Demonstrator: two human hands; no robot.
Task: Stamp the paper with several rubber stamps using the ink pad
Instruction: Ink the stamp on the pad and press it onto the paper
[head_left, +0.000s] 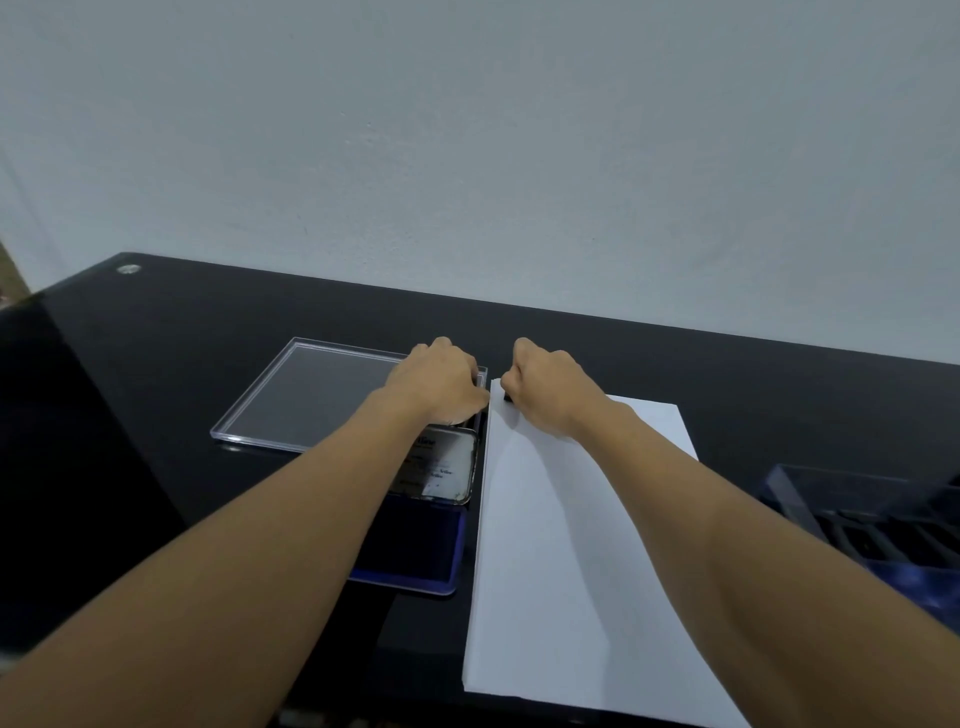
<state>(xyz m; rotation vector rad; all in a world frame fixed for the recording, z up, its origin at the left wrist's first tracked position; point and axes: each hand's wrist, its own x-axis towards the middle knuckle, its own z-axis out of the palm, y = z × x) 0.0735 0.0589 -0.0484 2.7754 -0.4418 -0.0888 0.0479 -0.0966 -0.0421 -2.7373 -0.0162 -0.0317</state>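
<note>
From my remote station: a white rectangular sheet of paper (582, 545) lies on the glossy black table (156, 364). Touching the sheet's left edge is an open blue ink pad (415, 566), its silvery lid (447, 467) lying flat behind it. Right of the sheet stands a clear plastic box (883, 519) with dark compartments. At the sheet's far left corner the right hand (550, 384), fingers curled tight, pinches a small black rubber stamp (507, 398) against the paper. Just left of that corner the left hand (441, 382) rests over a flat clear plastic tray (311, 395); its fingers bend away from me, and I cannot tell whether they grip anything.
</note>
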